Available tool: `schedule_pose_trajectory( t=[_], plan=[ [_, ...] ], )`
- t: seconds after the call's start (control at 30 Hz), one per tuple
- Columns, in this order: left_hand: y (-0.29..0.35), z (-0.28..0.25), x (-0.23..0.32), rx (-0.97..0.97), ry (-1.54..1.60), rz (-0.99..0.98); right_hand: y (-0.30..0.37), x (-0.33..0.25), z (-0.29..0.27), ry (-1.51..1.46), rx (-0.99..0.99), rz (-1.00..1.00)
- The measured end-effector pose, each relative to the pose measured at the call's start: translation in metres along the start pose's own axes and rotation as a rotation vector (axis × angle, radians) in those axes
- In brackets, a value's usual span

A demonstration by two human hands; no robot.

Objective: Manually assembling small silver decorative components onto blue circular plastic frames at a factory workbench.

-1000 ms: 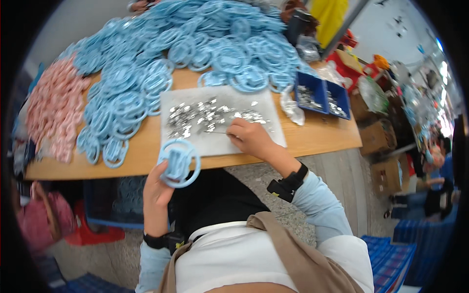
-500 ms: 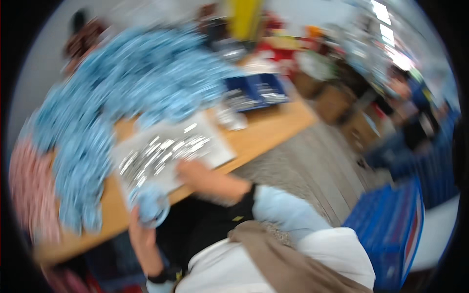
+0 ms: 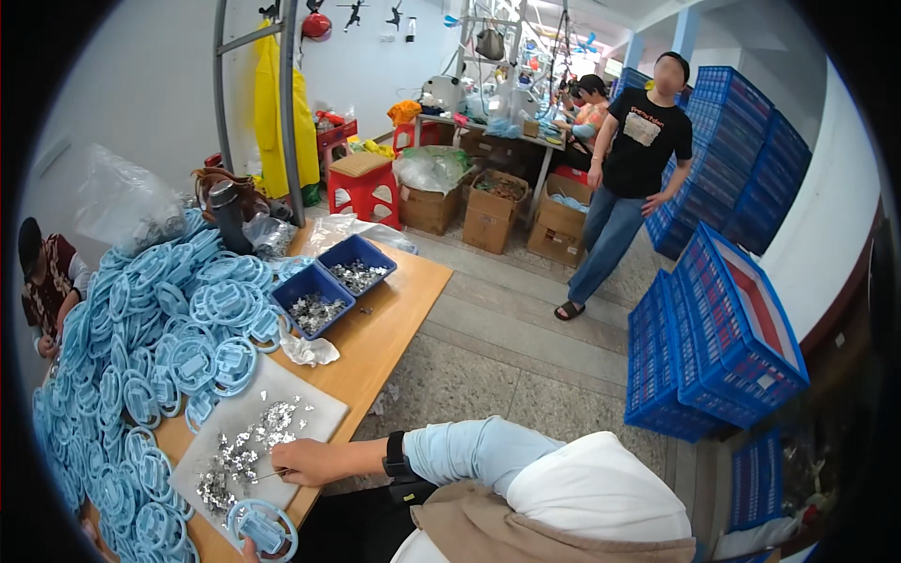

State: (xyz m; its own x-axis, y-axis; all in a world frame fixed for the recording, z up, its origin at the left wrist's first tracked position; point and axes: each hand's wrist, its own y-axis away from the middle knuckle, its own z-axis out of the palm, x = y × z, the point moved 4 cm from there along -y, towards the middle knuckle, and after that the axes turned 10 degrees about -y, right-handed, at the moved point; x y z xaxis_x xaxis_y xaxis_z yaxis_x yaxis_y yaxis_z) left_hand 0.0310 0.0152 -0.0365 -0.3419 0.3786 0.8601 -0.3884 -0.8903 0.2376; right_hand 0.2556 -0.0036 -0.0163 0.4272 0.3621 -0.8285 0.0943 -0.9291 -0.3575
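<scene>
My right hand is closed around a thin metal tool, perhaps tweezers, whose tip points at small silver metal pieces. These lie scattered on a whitish board on the table. At the lower edge, the fingers of my left hand grip a light blue plastic ring with a shaped centre; most of that hand is out of the picture. A large heap of similar blue rings covers the table's left side.
Two dark blue bins with silver pieces stand beyond the board on the wooden table, near a crumpled white tissue. A person stands at the right, by stacked blue crates. Another person sits at far left.
The view has swung up and to the right, and the blur is gone. Both hands appear lower in the picture, my left still with the blue ring. The thin tool now shows in my right.
</scene>
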Motion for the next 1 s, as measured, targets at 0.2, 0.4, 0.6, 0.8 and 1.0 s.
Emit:
schedule_pose_trajectory(
  t=[0.2,0.4,0.6,0.8,1.0],
  plan=[
    [0.004,0.000,0.001,0.041,-0.072,0.089,0.000,0.002,-0.001,-0.004,-0.016,-0.004],
    [-0.005,-0.025,-0.018,0.013,0.200,0.020,0.000,0.008,0.002,0.117,0.005,-0.057],
    [0.012,-0.015,-0.011,0.163,0.180,0.060,0.004,-0.011,-0.007,0.060,-0.018,0.065],
    [0.019,-0.006,-0.003,0.210,0.160,0.062,0.001,-0.018,-0.004,0.030,-0.040,0.050],
    [0.015,-0.013,-0.012,0.173,0.118,0.052,-0.074,-0.054,-0.068,0.235,0.191,-0.251]
  ],
)
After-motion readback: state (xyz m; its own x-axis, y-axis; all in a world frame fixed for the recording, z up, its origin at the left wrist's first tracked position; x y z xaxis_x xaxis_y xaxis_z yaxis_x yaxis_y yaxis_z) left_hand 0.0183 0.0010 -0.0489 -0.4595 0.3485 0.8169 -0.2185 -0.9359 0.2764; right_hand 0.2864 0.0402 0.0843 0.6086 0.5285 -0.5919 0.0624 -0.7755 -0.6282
